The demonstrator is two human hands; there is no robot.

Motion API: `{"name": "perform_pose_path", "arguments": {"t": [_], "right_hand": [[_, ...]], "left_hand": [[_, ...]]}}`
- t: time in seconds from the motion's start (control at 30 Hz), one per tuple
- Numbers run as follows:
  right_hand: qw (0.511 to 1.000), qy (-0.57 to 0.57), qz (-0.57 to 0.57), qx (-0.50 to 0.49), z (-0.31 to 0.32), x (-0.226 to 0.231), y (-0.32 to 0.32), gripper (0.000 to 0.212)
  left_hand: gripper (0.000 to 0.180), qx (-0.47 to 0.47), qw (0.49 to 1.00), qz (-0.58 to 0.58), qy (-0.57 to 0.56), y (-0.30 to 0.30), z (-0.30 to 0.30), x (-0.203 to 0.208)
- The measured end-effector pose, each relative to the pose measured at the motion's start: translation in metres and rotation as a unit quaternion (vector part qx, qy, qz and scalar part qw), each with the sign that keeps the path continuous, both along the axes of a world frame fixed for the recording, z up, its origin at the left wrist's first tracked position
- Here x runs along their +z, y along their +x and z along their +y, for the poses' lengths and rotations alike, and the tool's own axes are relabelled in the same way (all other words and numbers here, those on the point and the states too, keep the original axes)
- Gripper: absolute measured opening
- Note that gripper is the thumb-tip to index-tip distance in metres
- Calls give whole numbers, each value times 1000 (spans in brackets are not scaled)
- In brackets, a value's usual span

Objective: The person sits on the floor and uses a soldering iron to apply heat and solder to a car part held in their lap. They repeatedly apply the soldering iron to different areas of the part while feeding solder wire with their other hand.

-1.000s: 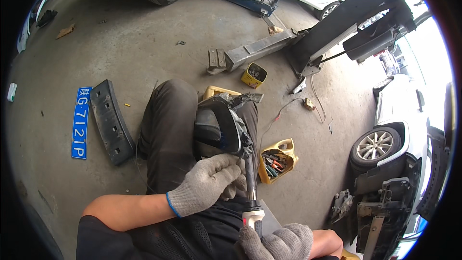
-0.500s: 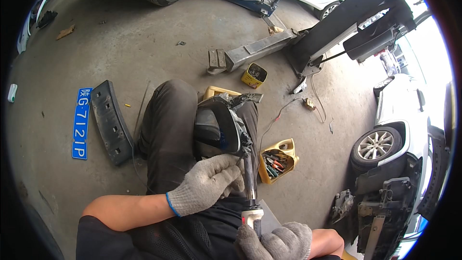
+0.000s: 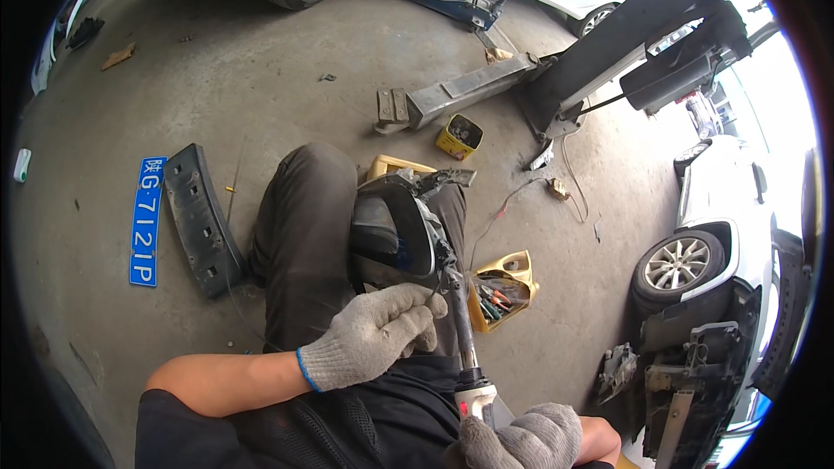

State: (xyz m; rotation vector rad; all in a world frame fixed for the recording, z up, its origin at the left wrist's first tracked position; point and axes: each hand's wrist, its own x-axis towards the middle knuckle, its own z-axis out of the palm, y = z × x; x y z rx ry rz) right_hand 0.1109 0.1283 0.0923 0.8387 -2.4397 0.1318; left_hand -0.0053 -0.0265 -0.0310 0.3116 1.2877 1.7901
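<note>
Across my lap lies a dark, curved car side-mirror housing (image 3: 382,230) with a glossy black edge and torn-looking pieces at its far end. My left hand (image 3: 369,334), in a grey knit glove, is closed in a pinch on a thin dark rod (image 3: 433,293) just below the housing. The rod's long tail seems to trail out left past my knee. In my gloved right hand (image 3: 526,439) is the pale handle of a hot-air gun (image 3: 474,395). Its long metal nozzle points away from me, its tip at the housing's right lower edge.
Right of my knee stands a cut-open yellow jug (image 3: 491,326) of hand tools, under faint haze. A yellow tub (image 3: 459,137) sits near the lift arm (image 3: 469,91). Left lie a black bracket (image 3: 204,221) and a blue licence plate (image 3: 146,221). A white car (image 3: 721,200) stands right.
The gun's handle and my right hand have swung a little to the right. My left hand has barely shifted, while the rod's trailing part has moved left. Haze now shows over the jug.
</note>
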Motion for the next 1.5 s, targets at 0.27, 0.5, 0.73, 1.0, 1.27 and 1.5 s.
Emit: {"name": "perform_pose_path", "arguments": {"t": [0.27,0.5,0.73,1.0,1.27,1.5], "right_hand": [[998,10,-60,22,10,1,-1,22],[999,-30,-35,-11,9,-12,4,29],[997,-76,-10,-23,22,-32,13,31],[985,-171,-18,27,56,-75,20,43],[971,-234,-17,48,71,-100,21,45],[966,-251,17,66,83,-116,14,50]], "left_hand": [[22,-7,1000,-11,-28,-5,2,9],[22,-32,997,40,-55,-3,-6,7],[21,-98,985,101,-97,-6,-12,6],[23,28,986,44,-156,-5,-36,28],[23,177,974,138,-18,-29,-27,27],[23,207,963,173,8,-39,-18,28]]}}
